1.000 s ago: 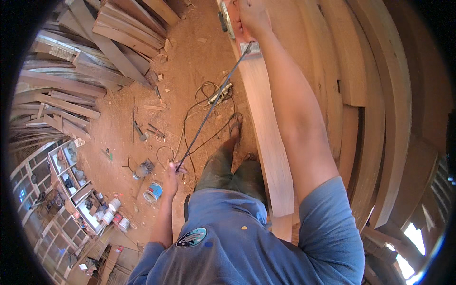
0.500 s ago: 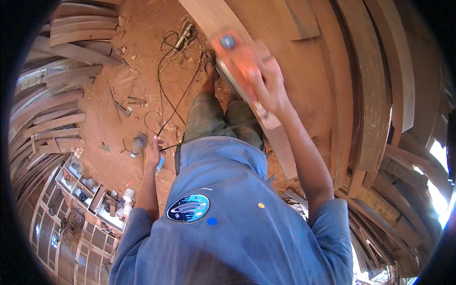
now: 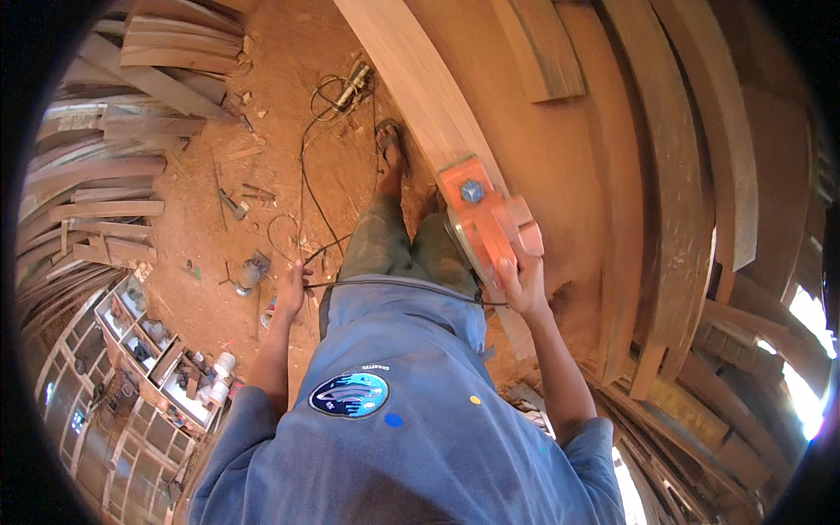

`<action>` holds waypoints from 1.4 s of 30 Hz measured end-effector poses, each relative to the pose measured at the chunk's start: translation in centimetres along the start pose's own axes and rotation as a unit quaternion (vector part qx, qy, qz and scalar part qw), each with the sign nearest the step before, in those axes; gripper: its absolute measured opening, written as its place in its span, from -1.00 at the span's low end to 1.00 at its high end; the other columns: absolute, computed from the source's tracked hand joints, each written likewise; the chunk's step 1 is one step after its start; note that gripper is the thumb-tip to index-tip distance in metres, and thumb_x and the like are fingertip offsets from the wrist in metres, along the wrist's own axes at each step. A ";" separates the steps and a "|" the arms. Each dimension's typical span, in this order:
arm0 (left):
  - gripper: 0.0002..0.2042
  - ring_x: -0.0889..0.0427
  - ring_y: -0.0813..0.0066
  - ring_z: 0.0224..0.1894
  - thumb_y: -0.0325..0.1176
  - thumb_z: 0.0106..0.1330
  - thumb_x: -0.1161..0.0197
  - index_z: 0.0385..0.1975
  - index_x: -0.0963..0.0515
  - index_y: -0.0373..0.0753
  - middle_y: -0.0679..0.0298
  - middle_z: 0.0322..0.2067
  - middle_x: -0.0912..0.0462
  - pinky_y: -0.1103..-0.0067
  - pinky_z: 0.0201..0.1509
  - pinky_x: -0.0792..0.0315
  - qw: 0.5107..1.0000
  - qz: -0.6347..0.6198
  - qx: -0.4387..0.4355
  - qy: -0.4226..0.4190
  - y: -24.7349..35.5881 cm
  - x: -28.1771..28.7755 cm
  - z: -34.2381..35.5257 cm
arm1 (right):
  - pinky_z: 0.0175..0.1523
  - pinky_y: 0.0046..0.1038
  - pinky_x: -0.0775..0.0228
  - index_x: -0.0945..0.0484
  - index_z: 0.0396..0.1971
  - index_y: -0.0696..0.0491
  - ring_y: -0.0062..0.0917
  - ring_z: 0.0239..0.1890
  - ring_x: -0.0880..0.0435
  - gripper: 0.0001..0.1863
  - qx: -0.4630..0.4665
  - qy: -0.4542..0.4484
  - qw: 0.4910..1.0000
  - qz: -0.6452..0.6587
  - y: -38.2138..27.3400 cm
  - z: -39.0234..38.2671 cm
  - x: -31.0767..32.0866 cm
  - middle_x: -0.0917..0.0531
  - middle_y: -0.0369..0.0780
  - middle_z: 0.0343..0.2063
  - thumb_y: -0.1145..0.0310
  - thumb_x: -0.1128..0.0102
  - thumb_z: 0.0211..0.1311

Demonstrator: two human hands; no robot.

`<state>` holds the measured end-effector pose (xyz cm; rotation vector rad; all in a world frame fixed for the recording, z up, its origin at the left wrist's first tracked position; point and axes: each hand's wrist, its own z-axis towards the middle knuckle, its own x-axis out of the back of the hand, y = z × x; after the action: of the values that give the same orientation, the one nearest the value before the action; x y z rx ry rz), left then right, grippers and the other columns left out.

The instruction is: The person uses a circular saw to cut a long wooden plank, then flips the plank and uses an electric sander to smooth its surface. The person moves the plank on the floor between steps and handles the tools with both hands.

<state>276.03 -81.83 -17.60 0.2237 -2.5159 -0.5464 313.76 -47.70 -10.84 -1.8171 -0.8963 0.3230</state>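
My right hand [image 3: 525, 284] grips the rear handle of an orange electric planer [image 3: 481, 219] with a dark blue round knob at its front. The planer rests on a long pale wooden plank [image 3: 429, 96], which runs from the top of the view down past my right side. At my left, my left hand [image 3: 296, 287] is closed round the black power cord [image 3: 385, 282]. The cord sags across the front of my shirt to the back of the planer. The planer's underside is hidden.
Curved boards [image 3: 674, 192] stand along the right, and a stack of timber [image 3: 96, 175] lines the left. On the dirt floor lie a power strip [image 3: 354, 86] with looped cable, a hammer [image 3: 234, 206] and a grey power tool [image 3: 252, 271]. A parts tray [image 3: 153, 341] sits lower left.
My right hand has drawn the planer back along the plank toward my body. The cord, stretched straighter before, now hangs slack. My left hand still holds it.
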 end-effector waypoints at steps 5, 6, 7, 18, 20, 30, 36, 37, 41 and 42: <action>-0.24 -0.57 0.38 -0.61 0.25 0.53 0.15 -0.19 -0.57 -0.55 0.06 -0.45 -0.58 0.51 -0.51 -0.51 0.998 -0.026 0.013 0.054 -0.5 1.6 -0.7 | -0.46 -0.44 -0.32 -0.58 -0.19 0.24 -0.57 -0.59 -0.52 -0.53 0.055 0.038 0.997 -0.026 -4.0 9.7 -2.8 -0.55 -0.19 -0.64 0.04 -0.05 0.46; -0.22 -0.58 0.39 -0.62 0.27 0.52 0.17 -0.19 -0.56 -0.55 0.06 -0.45 -0.59 0.51 -0.51 -0.49 0.997 -0.045 0.033 0.057 -1.0 1.7 -0.7 | -0.51 -0.46 -0.28 -0.59 -0.27 0.23 -0.62 -0.63 -0.48 -0.53 0.081 0.052 0.995 -0.019 -5.3 11.5 -3.3 -0.51 -0.25 -0.70 0.04 -0.04 0.48; -0.22 -0.59 0.38 -0.62 0.28 0.52 0.18 -0.20 -0.56 -0.53 0.06 -0.46 -0.60 0.51 -0.51 -0.48 0.995 -0.052 0.037 0.071 -1.7 1.7 -0.5 | -0.55 -0.49 -0.24 -0.60 -0.35 0.22 -0.67 -0.67 -0.45 -0.51 0.108 0.066 0.992 -0.013 -6.5 13.3 -3.9 -0.48 -0.30 -0.75 0.04 -0.03 0.50; -0.18 -0.69 0.32 -0.59 0.32 0.51 0.25 -0.22 -0.63 -0.48 0.03 -0.58 -0.62 0.44 -0.36 -0.49 0.995 -0.020 0.062 0.070 1.1 3.3 3.9 | -0.51 -0.45 -0.22 -0.57 -0.56 0.20 -0.66 -0.63 -0.43 -0.44 0.116 0.064 0.991 -0.032 -13.5 27.5 -7.3 -0.49 -0.28 -0.74 -0.01 -0.07 0.48; -0.18 -0.69 0.31 -0.60 0.31 0.51 0.26 -0.21 -0.62 -0.49 0.02 -0.57 -0.63 0.43 -0.37 -0.49 0.996 -0.013 0.071 0.053 2.3 4.7 5.7 | -0.49 -0.45 -0.22 -0.57 -0.57 0.20 -0.66 -0.61 -0.43 -0.43 0.124 0.064 0.990 -0.015 -13.8 30.7 -8.3 -0.49 -0.28 -0.74 -0.01 -0.08 0.47; -0.20 -0.69 0.30 -0.58 0.27 0.54 0.26 -0.18 -0.64 -0.50 -0.03 -0.35 -0.69 0.45 -0.41 -0.51 0.993 -0.034 0.071 0.083 13.2 14.3 15.5 | -0.50 -0.43 -0.20 -0.58 -0.55 0.21 -0.67 -0.61 -0.41 -0.48 0.167 0.096 0.981 -0.029 -23.7 49.2 -13.6 -0.46 -0.32 -0.73 0.06 -0.09 0.48; -0.28 -0.64 0.37 -0.42 0.18 0.57 0.23 -0.18 -0.68 -0.43 0.08 -0.38 -0.72 0.41 -0.27 -0.49 0.963 -0.058 0.024 0.260 18.1 25.2 23.2 | -0.55 -0.43 -0.16 -0.53 -0.57 0.20 -0.68 -0.67 -0.37 -0.51 0.211 0.136 0.968 -0.011 -28.1 58.8 -16.7 -0.37 -0.35 -0.76 0.13 -0.10 0.48; -0.30 -0.61 0.36 -0.41 0.16 0.58 0.23 -0.18 -0.67 -0.42 0.09 -0.39 -0.71 0.40 -0.25 -0.47 0.947 -0.088 -0.005 0.309 19.1 27.4 24.1 | -0.56 -0.43 -0.15 -0.53 -0.57 0.20 -0.68 -0.68 -0.36 -0.52 0.198 0.121 0.973 -0.009 -29.0 59.5 -16.8 -0.36 -0.35 -0.76 0.13 -0.10 0.48; -0.38 -0.61 0.31 -0.34 0.08 0.60 0.20 -0.20 -0.66 -0.39 0.10 -0.35 -0.72 0.36 -0.19 -0.45 0.894 -0.058 -0.106 0.432 26.7 33.6 25.7 | -0.62 -0.45 -0.13 -0.52 -0.58 0.20 -0.70 -0.72 -0.34 -0.53 0.209 0.116 0.971 -0.010 -30.8 62.8 -17.1 -0.36 -0.36 -0.77 0.14 -0.12 0.46; -0.40 -0.62 0.29 -0.32 0.06 0.60 0.18 -0.20 -0.66 -0.39 0.08 -0.34 -0.72 0.35 -0.18 -0.46 0.899 -0.044 -0.108 0.421 26.9 34.1 25.9 | -0.64 -0.45 -0.13 -0.52 -0.58 0.20 -0.70 -0.73 -0.34 -0.53 0.207 0.114 0.972 -0.003 -31.1 63.6 -17.4 -0.36 -0.36 -0.77 0.14 -0.12 0.46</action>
<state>232.16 -57.98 -9.50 0.3929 -1.5963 -0.5957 251.00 -10.72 -13.61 -1.4303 -0.6198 0.2662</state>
